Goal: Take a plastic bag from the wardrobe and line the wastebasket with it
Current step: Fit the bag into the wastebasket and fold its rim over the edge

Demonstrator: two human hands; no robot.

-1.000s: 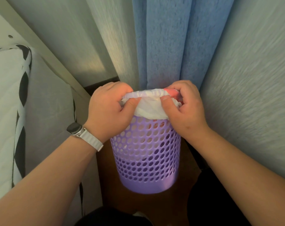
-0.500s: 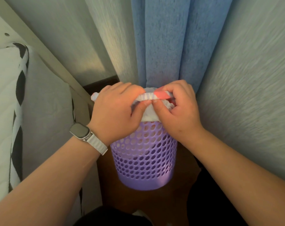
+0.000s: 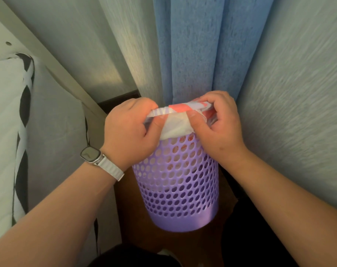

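Observation:
A purple perforated wastebasket [image 3: 178, 187] stands on the brown floor in front of me. A white plastic bag [image 3: 175, 126] with a red patch is folded over its near rim and shows through the upper holes. My left hand [image 3: 129, 132], watch on the wrist, grips the bag's edge at the left of the rim. At the right of the rim my right hand [image 3: 217, 126] pinches the same edge. The basket's opening is hidden behind both hands.
A blue curtain [image 3: 202, 47] and a pale curtain [image 3: 129, 45] hang right behind the basket. A pale textured wall [image 3: 298, 93] closes the right side. A bed with black-and-white bedding [image 3: 15, 122] and its frame stand close on the left. Little floor shows around the basket.
Both hands have shifted slightly along the rim and spread apart, stretching the bag's edge so more of the red patch shows. The basket stays where it was.

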